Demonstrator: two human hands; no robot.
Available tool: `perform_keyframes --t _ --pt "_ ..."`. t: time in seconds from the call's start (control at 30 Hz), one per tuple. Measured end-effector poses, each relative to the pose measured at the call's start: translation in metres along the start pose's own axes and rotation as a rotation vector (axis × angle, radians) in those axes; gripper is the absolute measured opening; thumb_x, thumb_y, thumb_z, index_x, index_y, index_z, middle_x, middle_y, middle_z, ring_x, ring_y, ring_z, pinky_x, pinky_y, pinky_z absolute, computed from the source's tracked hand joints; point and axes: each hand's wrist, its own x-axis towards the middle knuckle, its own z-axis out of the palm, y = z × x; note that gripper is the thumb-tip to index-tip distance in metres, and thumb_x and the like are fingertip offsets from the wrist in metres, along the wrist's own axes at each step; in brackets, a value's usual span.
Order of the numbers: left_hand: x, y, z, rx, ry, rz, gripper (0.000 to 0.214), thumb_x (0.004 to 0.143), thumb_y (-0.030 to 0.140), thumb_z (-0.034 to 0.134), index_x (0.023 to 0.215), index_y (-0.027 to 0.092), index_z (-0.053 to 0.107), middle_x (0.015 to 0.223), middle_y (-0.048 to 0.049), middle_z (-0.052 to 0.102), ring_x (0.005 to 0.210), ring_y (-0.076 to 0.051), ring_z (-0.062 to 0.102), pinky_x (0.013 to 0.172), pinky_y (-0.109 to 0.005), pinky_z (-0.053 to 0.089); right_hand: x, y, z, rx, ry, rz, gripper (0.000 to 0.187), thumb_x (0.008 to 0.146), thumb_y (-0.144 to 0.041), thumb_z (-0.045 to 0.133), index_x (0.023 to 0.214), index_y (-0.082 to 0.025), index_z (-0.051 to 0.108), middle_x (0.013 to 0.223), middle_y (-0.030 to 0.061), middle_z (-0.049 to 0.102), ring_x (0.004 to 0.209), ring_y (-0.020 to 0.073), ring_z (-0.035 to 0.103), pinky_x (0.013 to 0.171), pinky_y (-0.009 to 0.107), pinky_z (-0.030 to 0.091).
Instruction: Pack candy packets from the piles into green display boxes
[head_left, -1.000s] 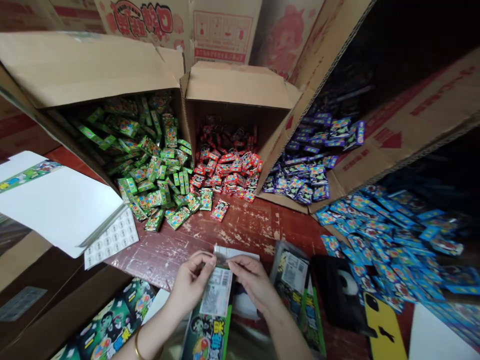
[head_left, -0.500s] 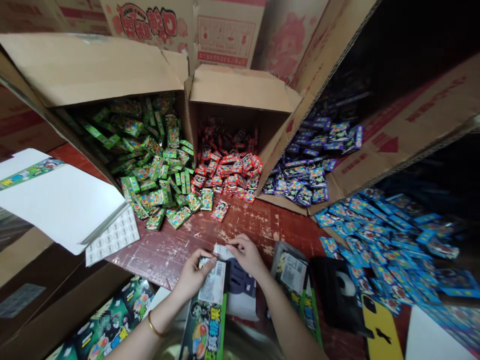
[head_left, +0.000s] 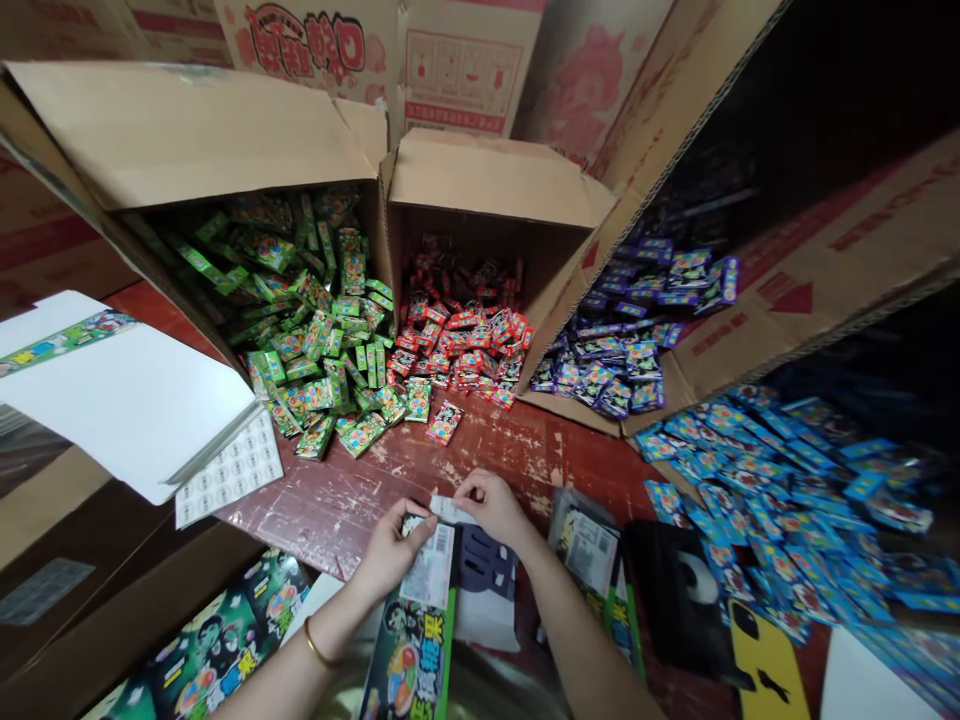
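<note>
My left hand grips the upper end of a black-and-green printed candy packet, its thumb across the top near a white barcode label. Just to the right, my right hand is pinched closed on a thin whitish strip at the packet's top; whether strip and packet are joined I cannot tell. Below my right hand lies a white sheet with a dark purple cut-out shape, partly hidden by the hand. Beyond my right forearm lie similar labelled packets.
Open cartons hold small green boxes, red boxes and purple boxes. Blue boxes spread at right, near a black tape dispenser and yellow phone case. White cards and a sticker sheet lie left.
The view has shifted slightly, so everything sits a little further right. My left hand keeps its hold on the packet; the right fingers stay at the strip, with little movement.
</note>
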Motion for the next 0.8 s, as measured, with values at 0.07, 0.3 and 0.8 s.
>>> perform_keyframes --t 0.07,0.3,0.8 --pt "0.0 0.001 0.001 0.002 0.004 0.004 0.029 0.075 0.047 0.068 0.079 0.019 0.061 0.072 0.001 0.062 0.068 -0.017 0.056 0.065 -0.026 0.042 0.001 0.002 -0.001 -0.001 -0.004 0.024 0.013 0.072 -0.007 0.067 0.066 -0.018 0.069 0.064 -0.0011 0.061 0.058 0.0149 0.051 0.055 0.024 0.037" --pt "-0.002 0.005 0.002 -0.022 0.001 -0.016 0.031 0.076 0.048 0.068 0.079 0.019 0.059 0.07 0.0017 0.062 0.064 -0.016 0.055 0.062 -0.025 0.041 -0.003 0.01 -0.001 -0.045 -0.028 0.138 0.013 0.059 -0.008 0.075 0.067 -0.016 0.069 0.056 -0.0025 0.061 0.049 0.0129 0.049 0.048 0.022 0.034" --pt "0.001 -0.001 0.006 -0.09 -0.005 -0.102 0.043 0.07 0.044 0.073 0.1 0.014 0.066 0.089 -0.007 0.072 0.076 -0.02 0.064 0.07 -0.03 0.048 -0.003 0.011 0.006 0.106 0.091 -0.032 0.01 0.072 -0.025 0.067 0.065 -0.019 0.071 0.069 0.0051 0.069 0.065 0.0216 0.062 0.06 0.029 0.046"
